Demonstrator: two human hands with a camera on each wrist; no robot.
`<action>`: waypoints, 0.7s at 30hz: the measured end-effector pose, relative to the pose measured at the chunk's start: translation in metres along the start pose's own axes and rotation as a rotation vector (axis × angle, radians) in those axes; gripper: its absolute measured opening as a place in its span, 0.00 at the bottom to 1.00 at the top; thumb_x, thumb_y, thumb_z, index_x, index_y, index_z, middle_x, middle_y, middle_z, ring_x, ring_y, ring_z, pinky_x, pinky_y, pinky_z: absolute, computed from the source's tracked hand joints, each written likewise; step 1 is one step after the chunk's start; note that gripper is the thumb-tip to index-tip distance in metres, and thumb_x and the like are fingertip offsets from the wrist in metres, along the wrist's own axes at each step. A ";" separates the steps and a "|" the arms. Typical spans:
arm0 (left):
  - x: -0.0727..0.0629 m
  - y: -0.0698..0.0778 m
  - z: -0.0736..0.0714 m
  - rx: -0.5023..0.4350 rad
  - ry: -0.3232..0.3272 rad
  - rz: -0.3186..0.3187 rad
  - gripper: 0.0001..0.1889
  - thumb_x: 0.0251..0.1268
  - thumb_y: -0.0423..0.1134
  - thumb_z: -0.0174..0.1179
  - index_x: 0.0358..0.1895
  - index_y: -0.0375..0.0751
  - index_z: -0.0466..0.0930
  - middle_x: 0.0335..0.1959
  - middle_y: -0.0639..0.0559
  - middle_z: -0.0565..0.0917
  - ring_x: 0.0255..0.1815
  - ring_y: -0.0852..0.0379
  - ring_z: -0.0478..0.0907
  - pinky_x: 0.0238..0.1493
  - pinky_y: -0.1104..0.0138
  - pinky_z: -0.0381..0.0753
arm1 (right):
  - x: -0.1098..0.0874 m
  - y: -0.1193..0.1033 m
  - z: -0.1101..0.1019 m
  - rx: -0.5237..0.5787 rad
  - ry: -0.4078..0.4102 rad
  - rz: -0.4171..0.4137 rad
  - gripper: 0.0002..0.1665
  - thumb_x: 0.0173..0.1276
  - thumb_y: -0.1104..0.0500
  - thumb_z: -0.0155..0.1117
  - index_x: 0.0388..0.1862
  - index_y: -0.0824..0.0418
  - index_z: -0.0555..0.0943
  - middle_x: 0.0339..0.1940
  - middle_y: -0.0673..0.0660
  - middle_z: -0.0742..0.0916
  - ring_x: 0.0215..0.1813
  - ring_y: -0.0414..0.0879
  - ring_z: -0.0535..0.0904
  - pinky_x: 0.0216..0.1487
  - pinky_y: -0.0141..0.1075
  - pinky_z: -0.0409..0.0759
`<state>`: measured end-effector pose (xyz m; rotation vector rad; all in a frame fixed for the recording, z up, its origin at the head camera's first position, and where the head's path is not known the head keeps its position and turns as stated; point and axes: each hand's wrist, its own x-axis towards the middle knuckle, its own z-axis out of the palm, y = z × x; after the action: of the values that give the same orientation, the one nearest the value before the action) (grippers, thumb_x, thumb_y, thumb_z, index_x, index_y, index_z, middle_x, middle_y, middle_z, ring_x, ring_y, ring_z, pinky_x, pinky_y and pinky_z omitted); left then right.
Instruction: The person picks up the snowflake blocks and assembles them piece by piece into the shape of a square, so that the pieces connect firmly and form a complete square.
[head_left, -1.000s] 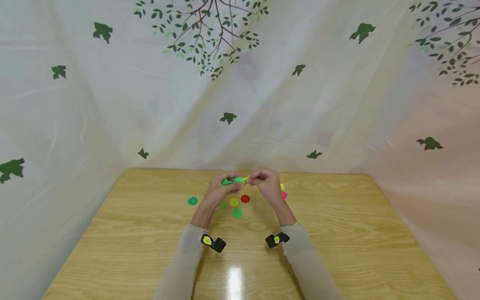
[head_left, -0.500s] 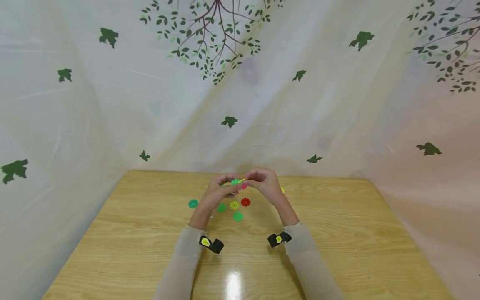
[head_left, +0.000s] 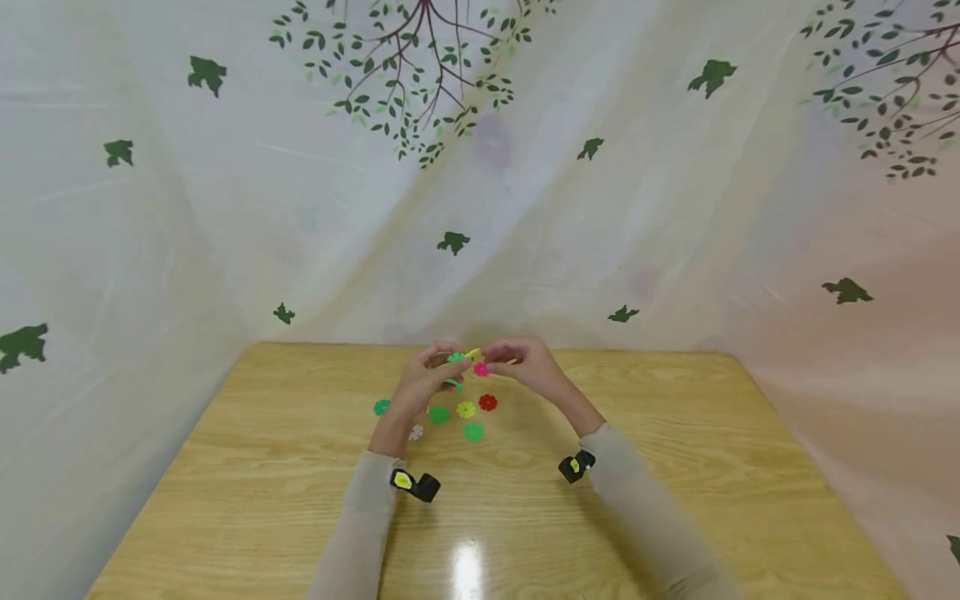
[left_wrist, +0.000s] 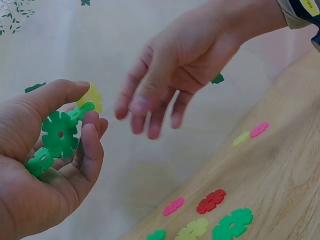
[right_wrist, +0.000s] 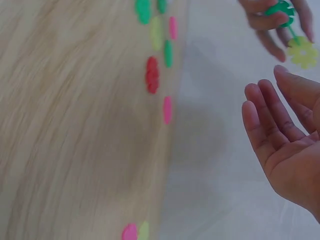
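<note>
My left hand (head_left: 423,383) holds a small chain of flower-shaped interlocking discs above the far part of the table. In the left wrist view its thumb and curled fingers grip several linked green discs (left_wrist: 61,134). A yellow disc (left_wrist: 92,97) sticks out at the chain's end beyond the thumb tip. My right hand (head_left: 528,367) is just to the right, apart from the chain. The right wrist view shows that hand (right_wrist: 285,135) with relaxed fingers spread and nothing between them, the yellow disc a short way past its fingertips.
Loose discs lie on the wooden table (head_left: 675,467) below the hands: red (head_left: 488,402), yellow (head_left: 466,409), green (head_left: 473,432), pink (head_left: 482,369) and white (head_left: 416,432). Another pink disc (left_wrist: 259,130) lies farther right beside a yellow one (left_wrist: 241,138). A printed curtain (head_left: 360,250) hangs behind the table.
Earlier the right hand pinched the yellow disc at the end of the green chain. Now it has let go and drawn back right, while the left hand keeps the chain and has shifted slightly left.
</note>
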<state>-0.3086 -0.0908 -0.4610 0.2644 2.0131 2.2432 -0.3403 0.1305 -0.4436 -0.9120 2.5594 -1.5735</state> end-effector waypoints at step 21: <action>0.001 -0.005 -0.003 0.053 0.046 0.004 0.18 0.71 0.41 0.66 0.61 0.41 0.82 0.54 0.50 0.84 0.32 0.60 0.79 0.35 0.70 0.84 | 0.003 0.047 0.013 -0.158 -0.376 0.111 0.14 0.61 0.67 0.76 0.45 0.70 0.85 0.33 0.61 0.86 0.36 0.42 0.78 0.42 0.29 0.80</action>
<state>-0.3109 -0.0932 -0.4662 0.2242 2.0996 2.2208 -0.3616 0.1342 -0.4878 -0.9509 2.4378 -1.0640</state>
